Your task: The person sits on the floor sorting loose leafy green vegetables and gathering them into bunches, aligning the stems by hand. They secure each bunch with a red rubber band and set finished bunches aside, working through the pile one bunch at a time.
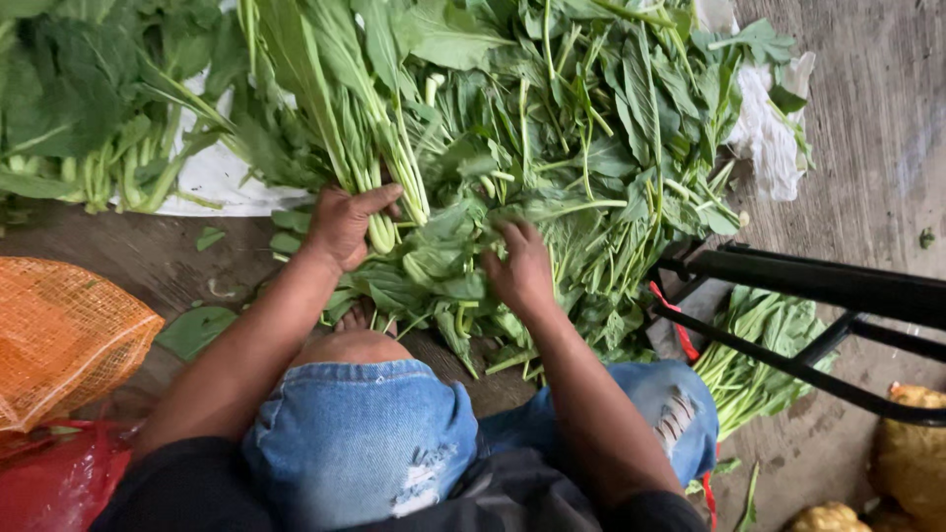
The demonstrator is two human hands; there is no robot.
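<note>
My left hand grips the pale stems of a bunch of leafy greens that stretches up and away from me. My right hand reaches into a big loose pile of leafy greens on the ground, fingers closed around some stems and leaves. Both forearms extend over my knees in torn blue jeans. Another heap of greens lies at the upper left on a white sheet.
An orange mesh sack and a red plastic bag sit at the left. A black metal frame crosses the right side, with a small bundle of greens under it. Yellowish sacks lie at the lower right on grey concrete.
</note>
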